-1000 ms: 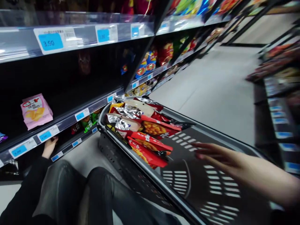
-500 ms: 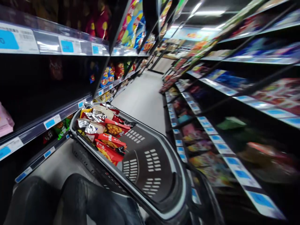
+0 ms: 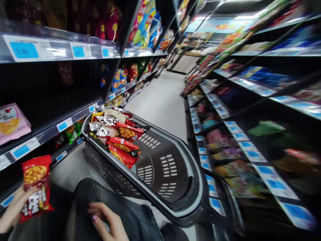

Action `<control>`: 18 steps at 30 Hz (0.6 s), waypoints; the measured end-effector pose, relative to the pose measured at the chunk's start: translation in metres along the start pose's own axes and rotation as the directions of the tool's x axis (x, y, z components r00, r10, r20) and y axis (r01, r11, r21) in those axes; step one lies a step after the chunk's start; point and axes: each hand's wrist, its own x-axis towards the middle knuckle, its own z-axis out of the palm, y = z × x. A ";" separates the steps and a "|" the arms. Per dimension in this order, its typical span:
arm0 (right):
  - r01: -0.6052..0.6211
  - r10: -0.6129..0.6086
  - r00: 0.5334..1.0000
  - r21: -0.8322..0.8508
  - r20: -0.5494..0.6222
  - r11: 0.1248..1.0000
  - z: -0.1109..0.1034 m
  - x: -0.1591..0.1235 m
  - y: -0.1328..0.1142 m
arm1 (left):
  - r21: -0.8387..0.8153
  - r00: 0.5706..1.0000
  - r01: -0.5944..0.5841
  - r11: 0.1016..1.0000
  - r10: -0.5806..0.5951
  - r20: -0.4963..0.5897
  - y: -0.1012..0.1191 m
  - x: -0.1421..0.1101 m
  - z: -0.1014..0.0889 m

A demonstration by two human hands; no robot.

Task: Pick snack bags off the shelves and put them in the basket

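Note:
My left hand (image 3: 11, 211) at the bottom left grips a red snack bag (image 3: 35, 185) with a picture of yellow puffs, held upright in front of the low shelf. My right hand (image 3: 109, 222) rests over my knee at the bottom centre, fingers loosely bent, nothing in it. A tilted grey shopping basket (image 3: 175, 187) lies on the floor in front of my knees. Several red and silver snack bags (image 3: 116, 134) are piled at its far end.
Shelving with blue price tags (image 3: 23, 50) lines the left; a pink snack bag (image 3: 11, 122) sits on the middle shelf. More stocked shelves (image 3: 250, 140) run along the right. A pale floor aisle (image 3: 163, 103) stretches ahead between them.
The view has swung from the left shelf toward the aisle. My left hand has come off the low shelf with a red snack bag. My right hand has withdrawn from the basket to my knee.

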 end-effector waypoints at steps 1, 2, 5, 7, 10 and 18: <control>0.019 -0.021 0.999 0.048 0.031 0.999 0.014 0.006 -0.003 | 0.003 0.999 -0.037 0.999 0.037 0.033 0.000 -0.018 0.008; 0.043 -0.050 0.997 0.113 0.054 0.993 0.027 0.011 -0.007 | 0.036 0.992 -0.127 0.991 0.126 0.028 0.005 -0.036 0.019; 0.124 -0.162 0.982 0.309 0.101 0.943 0.056 0.022 -0.027 | 0.267 0.925 -0.368 0.891 0.379 0.009 0.032 -0.076 0.052; 0.178 -0.217 0.973 0.342 0.079 0.923 0.061 0.027 -0.041 | 0.356 0.896 -0.430 0.829 0.442 0.054 0.055 -0.092 0.067; 0.232 -0.253 0.967 0.341 0.018 0.911 0.056 0.031 -0.058 | 0.383 0.875 -0.476 0.792 0.470 0.115 0.078 -0.107 0.077; 0.228 -0.224 0.973 0.348 -0.051 0.909 0.049 0.029 -0.069 | 0.339 0.853 -0.522 0.783 0.482 0.200 0.088 -0.113 0.079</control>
